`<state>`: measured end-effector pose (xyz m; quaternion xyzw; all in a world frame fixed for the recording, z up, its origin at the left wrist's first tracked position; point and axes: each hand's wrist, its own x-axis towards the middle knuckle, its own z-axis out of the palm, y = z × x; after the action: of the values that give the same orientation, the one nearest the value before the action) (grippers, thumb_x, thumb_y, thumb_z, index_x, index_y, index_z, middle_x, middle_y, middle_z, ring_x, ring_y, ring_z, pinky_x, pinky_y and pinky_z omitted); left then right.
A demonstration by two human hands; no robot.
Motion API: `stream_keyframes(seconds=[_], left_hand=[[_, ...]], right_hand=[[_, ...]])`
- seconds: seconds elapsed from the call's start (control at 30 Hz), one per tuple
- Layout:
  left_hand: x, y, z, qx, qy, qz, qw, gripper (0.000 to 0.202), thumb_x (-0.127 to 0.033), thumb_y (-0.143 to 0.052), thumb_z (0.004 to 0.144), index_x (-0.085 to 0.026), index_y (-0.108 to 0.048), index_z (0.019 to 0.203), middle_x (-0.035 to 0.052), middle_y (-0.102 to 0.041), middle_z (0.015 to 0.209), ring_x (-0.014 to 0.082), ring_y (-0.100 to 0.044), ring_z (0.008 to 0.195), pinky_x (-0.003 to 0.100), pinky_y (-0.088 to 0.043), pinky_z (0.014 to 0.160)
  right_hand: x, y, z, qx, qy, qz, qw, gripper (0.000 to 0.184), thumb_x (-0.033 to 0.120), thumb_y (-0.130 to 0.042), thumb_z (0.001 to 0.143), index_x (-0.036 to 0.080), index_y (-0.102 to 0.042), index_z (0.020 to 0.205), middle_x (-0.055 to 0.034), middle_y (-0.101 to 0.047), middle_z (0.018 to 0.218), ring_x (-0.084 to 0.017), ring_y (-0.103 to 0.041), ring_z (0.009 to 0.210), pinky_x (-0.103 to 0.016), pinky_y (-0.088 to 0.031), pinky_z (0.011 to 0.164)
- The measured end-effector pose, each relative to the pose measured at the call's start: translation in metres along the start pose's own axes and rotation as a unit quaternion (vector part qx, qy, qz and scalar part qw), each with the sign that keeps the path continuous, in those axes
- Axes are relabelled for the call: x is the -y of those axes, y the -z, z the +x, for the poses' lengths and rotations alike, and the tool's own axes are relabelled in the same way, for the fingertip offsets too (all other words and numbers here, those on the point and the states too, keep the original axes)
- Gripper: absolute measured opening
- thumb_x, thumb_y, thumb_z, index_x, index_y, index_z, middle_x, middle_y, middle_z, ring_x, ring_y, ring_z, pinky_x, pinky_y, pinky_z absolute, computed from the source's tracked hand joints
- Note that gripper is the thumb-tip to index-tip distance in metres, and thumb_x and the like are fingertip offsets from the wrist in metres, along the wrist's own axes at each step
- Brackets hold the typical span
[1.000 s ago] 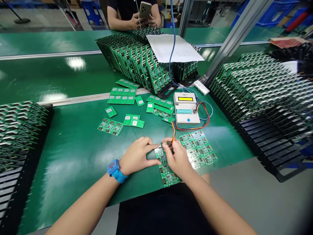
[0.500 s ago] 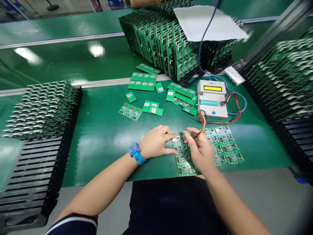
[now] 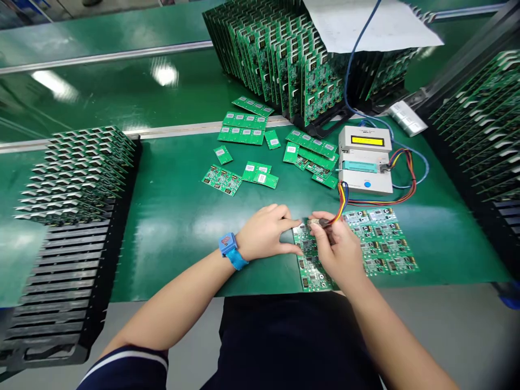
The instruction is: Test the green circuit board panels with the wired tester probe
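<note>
A panel of green circuit boards (image 3: 312,271) lies flat near the table's front edge. At its left edge is my left hand (image 3: 266,233), wearing a blue watch (image 3: 228,245); thumb and index finger are spread apart, their tips touching the panel's edge. My right hand (image 3: 341,246) pinches a small cable connector (image 3: 319,222) over the panel's upper part; whether its pins touch the board is hidden. Coloured wires (image 3: 340,206) run from this connector to a white programmer (image 3: 365,173) with a yellow display. More panel sections (image 3: 384,241) extend to the right of my right hand.
Loose green boards (image 3: 244,127), many with white labels, lie beyond my hands. Upright boards fill racks at the left (image 3: 85,173), back (image 3: 280,65) and right (image 3: 487,130). White paper (image 3: 369,27) covers part of the back rack. A blue cable (image 3: 351,70) hangs beside it.
The camera view has shifted slightly, so the scene sits a little differently in frame. Both hands keep nearly the same places on the panel, the right still pinching the connector.
</note>
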<state>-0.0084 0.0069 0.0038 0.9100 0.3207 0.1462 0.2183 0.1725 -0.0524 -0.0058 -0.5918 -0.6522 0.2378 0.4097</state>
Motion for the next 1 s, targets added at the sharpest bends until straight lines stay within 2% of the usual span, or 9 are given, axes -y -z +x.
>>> stream_keyframes(seconds=[0.17, 0.3, 0.4, 0.47, 0.6, 0.7, 0.83, 0.9, 1.0], left_hand=[[-0.004, 0.004, -0.004, 0.017, 0.001, 0.0, 1.0, 0.061, -0.064, -0.06, 0.073, -0.018, -0.06, 0.113, 0.0069, -0.055, 0.093, 0.0194, -0.05, 0.082, 0.034, -0.043, 0.077], [-0.003, 0.024, 0.005, 0.042, 0.005, -0.028, 0.999, 0.034, -0.037, -0.042, 0.094, -0.019, -0.055, 0.12, 0.0061, -0.056, 0.097, 0.0172, -0.052, 0.09, 0.032, -0.044, 0.082], [0.002, 0.037, 0.043, -0.025, 0.004, 0.006, 1.0, 0.033, -0.02, -0.033, 0.095, -0.016, -0.054, 0.12, 0.0072, -0.057, 0.102, 0.0173, -0.052, 0.095, 0.033, -0.042, 0.087], [0.004, 0.04, 0.082, -0.041, -0.042, 0.061, 0.996, 0.033, -0.014, -0.036, 0.092, -0.017, -0.055, 0.119, 0.008, -0.056, 0.107, 0.0195, -0.05, 0.1, 0.036, -0.04, 0.09], [0.003, 0.032, 0.154, 0.06, -0.167, 0.161, 0.971, 0.035, -0.012, -0.04, 0.091, -0.027, -0.059, 0.116, 0.006, -0.054, 0.114, 0.0215, -0.048, 0.103, 0.035, -0.037, 0.088], [-0.001, 0.023, 0.179, 0.121, -0.208, 0.209, 0.948, 0.032, -0.022, -0.039, 0.094, -0.029, -0.057, 0.12, 0.0061, -0.055, 0.104, 0.0208, -0.05, 0.094, 0.031, -0.037, 0.081], [-0.003, 0.019, 0.184, 0.132, -0.217, 0.238, 0.938, 0.033, -0.023, -0.039, 0.094, -0.032, -0.056, 0.122, 0.0064, -0.055, 0.099, 0.0208, -0.052, 0.089, 0.03, -0.038, 0.075], [0.001, 0.021, 0.181, 0.12, -0.216, 0.211, 0.946, 0.037, -0.017, -0.038, 0.093, -0.031, -0.054, 0.123, 0.0062, -0.055, 0.101, 0.0201, -0.053, 0.09, 0.03, -0.039, 0.077], [0.007, 0.029, 0.159, 0.013, -0.172, 0.105, 0.979, 0.046, -0.005, -0.033, 0.089, -0.023, -0.047, 0.129, 0.0075, -0.055, 0.111, 0.0177, -0.052, 0.1, 0.031, -0.041, 0.086]], right_hand=[[0.003, -0.003, 0.003, -0.02, 0.078, -0.048, 0.996, 0.014, 0.017, -0.047, 0.09, 0.019, -0.051, 0.103, -0.0083, -0.06, 0.096, -0.02, -0.059, 0.091, -0.034, -0.051, 0.079], [0.004, -0.004, 0.003, -0.017, 0.09, -0.033, 0.995, 0.014, 0.015, -0.043, 0.091, 0.018, -0.05, 0.102, -0.0089, -0.058, 0.094, -0.021, -0.057, 0.092, -0.036, -0.05, 0.081], [0.003, -0.005, 0.003, -0.015, 0.094, -0.023, 0.995, 0.015, 0.014, -0.042, 0.091, 0.018, -0.049, 0.104, -0.0091, -0.058, 0.094, -0.022, -0.056, 0.092, -0.037, -0.05, 0.081], [0.001, -0.006, 0.003, -0.02, 0.096, -0.019, 0.995, 0.016, 0.014, -0.041, 0.091, 0.018, -0.049, 0.105, -0.0094, -0.058, 0.094, -0.022, -0.056, 0.092, -0.037, -0.05, 0.081], [0.001, -0.006, 0.003, -0.026, 0.097, -0.012, 0.995, 0.017, 0.014, -0.039, 0.091, 0.018, -0.049, 0.104, -0.0098, -0.058, 0.092, -0.022, -0.057, 0.089, -0.038, -0.051, 0.078], [0.003, -0.006, 0.003, -0.03, 0.102, -0.009, 0.994, 0.017, 0.014, -0.038, 0.09, 0.017, -0.05, 0.103, -0.0103, -0.058, 0.092, -0.023, -0.057, 0.089, -0.038, -0.052, 0.078], [0.004, -0.006, 0.003, -0.018, 0.096, -0.011, 0.995, 0.017, 0.014, -0.038, 0.09, 0.017, -0.05, 0.103, -0.0105, -0.058, 0.092, -0.023, -0.057, 0.088, -0.038, -0.052, 0.078], [0.004, -0.006, 0.003, -0.017, 0.091, -0.007, 0.996, 0.018, 0.014, -0.038, 0.09, 0.018, -0.049, 0.103, -0.0104, -0.058, 0.092, -0.023, -0.057, 0.089, -0.038, -0.052, 0.079], [0.004, -0.005, 0.003, -0.023, 0.089, -0.001, 0.996, 0.018, 0.015, -0.037, 0.091, 0.018, -0.049, 0.104, -0.0103, -0.058, 0.093, -0.023, -0.057, 0.09, -0.039, -0.051, 0.079]])
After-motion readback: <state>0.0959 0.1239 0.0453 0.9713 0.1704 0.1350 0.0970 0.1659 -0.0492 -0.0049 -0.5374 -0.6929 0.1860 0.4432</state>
